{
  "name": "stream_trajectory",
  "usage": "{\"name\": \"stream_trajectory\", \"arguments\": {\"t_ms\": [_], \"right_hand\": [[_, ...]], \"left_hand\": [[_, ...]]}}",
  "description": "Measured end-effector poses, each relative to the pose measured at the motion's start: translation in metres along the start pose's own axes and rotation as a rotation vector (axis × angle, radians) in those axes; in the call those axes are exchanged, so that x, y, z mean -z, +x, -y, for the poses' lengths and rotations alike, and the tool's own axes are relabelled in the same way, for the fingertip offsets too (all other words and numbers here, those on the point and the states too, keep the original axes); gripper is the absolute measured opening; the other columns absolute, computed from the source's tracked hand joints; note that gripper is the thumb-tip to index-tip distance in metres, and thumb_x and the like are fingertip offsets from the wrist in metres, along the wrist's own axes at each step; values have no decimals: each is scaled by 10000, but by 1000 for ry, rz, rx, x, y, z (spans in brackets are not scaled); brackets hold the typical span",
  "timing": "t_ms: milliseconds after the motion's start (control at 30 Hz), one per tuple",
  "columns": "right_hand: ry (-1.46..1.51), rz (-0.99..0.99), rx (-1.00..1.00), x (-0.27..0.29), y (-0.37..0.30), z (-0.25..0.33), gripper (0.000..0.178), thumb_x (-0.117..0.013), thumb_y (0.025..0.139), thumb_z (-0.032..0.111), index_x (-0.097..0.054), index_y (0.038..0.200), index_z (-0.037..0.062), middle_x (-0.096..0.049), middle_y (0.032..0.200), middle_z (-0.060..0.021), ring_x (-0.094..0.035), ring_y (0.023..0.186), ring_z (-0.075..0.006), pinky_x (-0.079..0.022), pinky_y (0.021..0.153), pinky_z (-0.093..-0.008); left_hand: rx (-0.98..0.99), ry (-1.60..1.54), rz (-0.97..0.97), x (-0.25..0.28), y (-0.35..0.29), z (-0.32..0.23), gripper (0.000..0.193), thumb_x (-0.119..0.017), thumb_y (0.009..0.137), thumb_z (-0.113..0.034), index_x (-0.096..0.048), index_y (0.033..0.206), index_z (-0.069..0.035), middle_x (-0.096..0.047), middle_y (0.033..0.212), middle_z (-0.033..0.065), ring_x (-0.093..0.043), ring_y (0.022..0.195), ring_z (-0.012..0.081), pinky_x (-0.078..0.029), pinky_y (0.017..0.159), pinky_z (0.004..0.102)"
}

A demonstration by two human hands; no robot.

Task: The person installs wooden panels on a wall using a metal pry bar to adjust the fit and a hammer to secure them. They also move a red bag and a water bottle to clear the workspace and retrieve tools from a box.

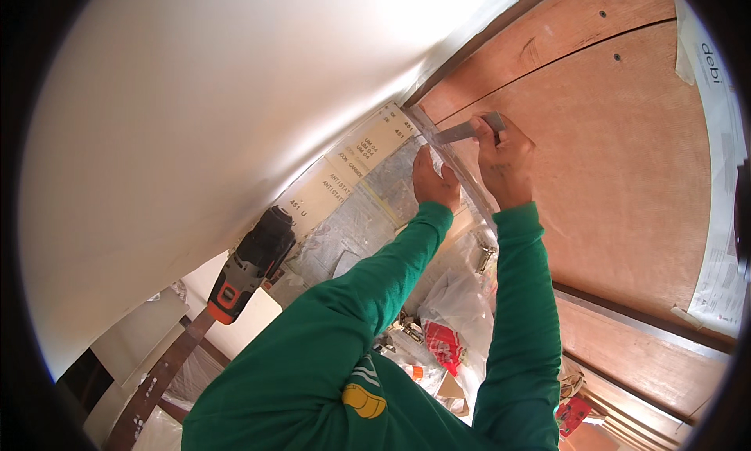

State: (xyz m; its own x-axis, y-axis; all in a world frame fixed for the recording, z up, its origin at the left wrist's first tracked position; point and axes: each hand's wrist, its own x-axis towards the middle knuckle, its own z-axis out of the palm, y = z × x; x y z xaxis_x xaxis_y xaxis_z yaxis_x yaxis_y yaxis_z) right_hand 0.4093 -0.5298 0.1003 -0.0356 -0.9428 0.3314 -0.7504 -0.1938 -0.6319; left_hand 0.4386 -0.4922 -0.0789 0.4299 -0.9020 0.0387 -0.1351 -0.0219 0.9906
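Note:
My right hand [507, 161] is closed round a flat grey metal blade [461, 132], which looks like a scraper. Its far end meets the narrow frame edge [426, 124] beside the wooden panel [610, 161]. Just left of it, my left hand [436, 183] is raised to the same edge with its fingertips close under the blade. The left thumb stands apart from the fingers, and I see nothing held there. Sandpaper-like beige strips [340, 165] with printed backs lie left of the left hand.
A black and orange cordless power tool [250, 267] rests at the left on the strips. Below the arms are clear plastic bags [461, 298] and a red packet [443, 345]. A large white surface [172, 122] curves along the left, and a white printed sheet [724, 177] hangs at the right.

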Motion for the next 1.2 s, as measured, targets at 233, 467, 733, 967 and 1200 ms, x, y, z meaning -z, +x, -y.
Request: {"name": "stream_trajectory", "arguments": {"t_ms": [233,467,733,967,1200], "right_hand": [[-68,-2,-40,-14,9,-13,209,-681,876,209,-669,844,3,-614,672,-180,-593,579,-311,-477,559,-367],[-142,-60,24,-27,17,-13,193,-665,881,201,-663,843,13,-635,706,-177,-614,610,-352,-494,574,-386],[-298,-62,6,-26,21,-13,194,-644,888,217,-664,847,28,-647,705,-164,-632,634,-354,-514,595,-403],[-395,-92,-24,-26,24,-3,225,-659,871,228,-683,926,11,-672,707,-148,-660,631,-336,-536,609,-392],[-260,-29,33,-22,26,-6,275,-668,858,273,-682,875,-1,-673,701,-153,-668,627,-319,-532,598,-387]], "left_hand": [[2,-39,102,-4,0,-15,654,-580,802,-121,-362,1353,157,-393,1385,344,-384,1312,453,-312,1128,463],[19,-81,70,-11,4,-16,743,-635,828,-213,-313,1385,159,-351,1417,354,-342,1346,455,-284,1144,459],[76,-130,118,-10,12,-13,814,-657,836,-269,-272,1415,153,-316,1453,350,-322,1360,450,-266,1150,452],[-15,-39,119,-25,14,-6,776,-599,814,-181,-259,1438,132,-284,1472,353,-307,1360,461,-255,1153,454],[81,-47,95,-36,19,-6,758,-592,796,-121,-249,1432,109,-254,1450,302,-326,1323,420,-328,1108,434]]}}
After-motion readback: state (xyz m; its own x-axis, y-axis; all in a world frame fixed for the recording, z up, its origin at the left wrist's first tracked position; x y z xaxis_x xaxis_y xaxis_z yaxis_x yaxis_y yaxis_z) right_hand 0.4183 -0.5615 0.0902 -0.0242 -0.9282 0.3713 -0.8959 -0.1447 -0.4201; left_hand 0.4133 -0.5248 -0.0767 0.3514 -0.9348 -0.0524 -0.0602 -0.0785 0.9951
